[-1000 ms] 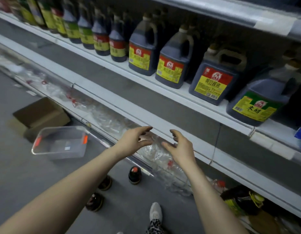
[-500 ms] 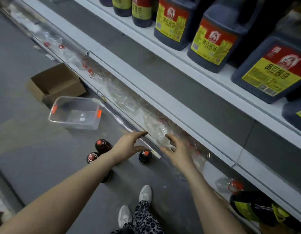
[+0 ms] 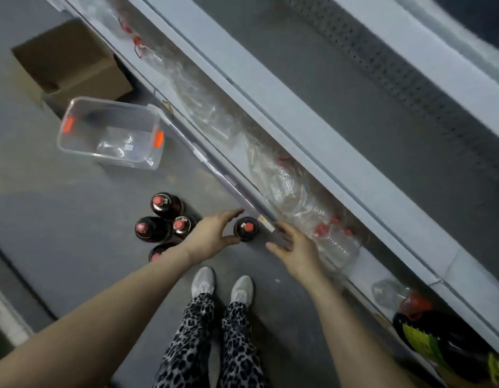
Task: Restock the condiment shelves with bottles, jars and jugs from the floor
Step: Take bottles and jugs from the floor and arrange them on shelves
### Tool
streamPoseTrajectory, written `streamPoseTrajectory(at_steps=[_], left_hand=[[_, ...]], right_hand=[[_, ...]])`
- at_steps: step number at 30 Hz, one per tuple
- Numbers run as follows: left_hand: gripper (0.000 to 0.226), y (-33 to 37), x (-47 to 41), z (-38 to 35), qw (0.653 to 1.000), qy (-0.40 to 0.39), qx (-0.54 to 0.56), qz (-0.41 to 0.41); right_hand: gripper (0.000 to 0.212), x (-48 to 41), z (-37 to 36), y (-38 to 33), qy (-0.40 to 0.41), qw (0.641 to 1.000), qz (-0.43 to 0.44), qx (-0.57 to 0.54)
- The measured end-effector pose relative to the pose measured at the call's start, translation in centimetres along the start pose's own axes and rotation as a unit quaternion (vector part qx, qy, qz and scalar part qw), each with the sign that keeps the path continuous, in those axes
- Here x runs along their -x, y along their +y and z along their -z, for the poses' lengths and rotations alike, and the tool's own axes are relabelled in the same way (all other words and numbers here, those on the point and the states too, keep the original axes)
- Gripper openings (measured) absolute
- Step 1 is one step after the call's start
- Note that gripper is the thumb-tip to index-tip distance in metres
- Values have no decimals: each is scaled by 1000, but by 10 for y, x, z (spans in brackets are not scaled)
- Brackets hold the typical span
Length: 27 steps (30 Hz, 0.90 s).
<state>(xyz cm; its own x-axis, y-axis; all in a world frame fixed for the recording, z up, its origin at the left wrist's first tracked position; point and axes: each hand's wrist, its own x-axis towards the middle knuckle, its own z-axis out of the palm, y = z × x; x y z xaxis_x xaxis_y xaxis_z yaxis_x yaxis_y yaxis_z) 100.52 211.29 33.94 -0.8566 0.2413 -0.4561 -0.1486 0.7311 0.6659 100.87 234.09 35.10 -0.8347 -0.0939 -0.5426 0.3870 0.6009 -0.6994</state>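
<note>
Head view: left grip (image 3: 212, 233) and right grip (image 3: 294, 247), both released, flank a lone bottle (image 3: 246, 228) standing on the floor (image 3: 74, 205) beside the shelf (image 3: 214, 169).

Dim, cool overhead light, soft shadows under the shelf (image 3: 312, 130); slight motion blur overall, wide-angle bending at edges, faint glare on plastic bin (image 3: 74, 147).

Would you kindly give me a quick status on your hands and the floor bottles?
Left hand and right hand open, flanking the lone bottle, no grip yet. Other bottles clustered beside left hand. Nothing in between.
</note>
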Motion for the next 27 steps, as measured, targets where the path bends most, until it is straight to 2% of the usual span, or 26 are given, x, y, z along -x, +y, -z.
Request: streamPoseTrajectory(at_steps=[4, 13, 22, 27], left_hand=[[78, -43, -33, -32, 999, -36, 18, 20], [91, -151, -107, -124, 995, -65, 36, 62], [100, -242, -175, -216, 994, -70, 24, 77], [102, -276, -204, -252, 995, -64, 31, 65]], right_hand=[[52, -36, -28, 46, -13, 999, -44, -21], [59, -119, -100, 160, -24, 994, -105, -21], [80, -203, -172, 258, -12, 990, -126, -56], [81, -235, -202, 299, -11, 990, -118, -70]])
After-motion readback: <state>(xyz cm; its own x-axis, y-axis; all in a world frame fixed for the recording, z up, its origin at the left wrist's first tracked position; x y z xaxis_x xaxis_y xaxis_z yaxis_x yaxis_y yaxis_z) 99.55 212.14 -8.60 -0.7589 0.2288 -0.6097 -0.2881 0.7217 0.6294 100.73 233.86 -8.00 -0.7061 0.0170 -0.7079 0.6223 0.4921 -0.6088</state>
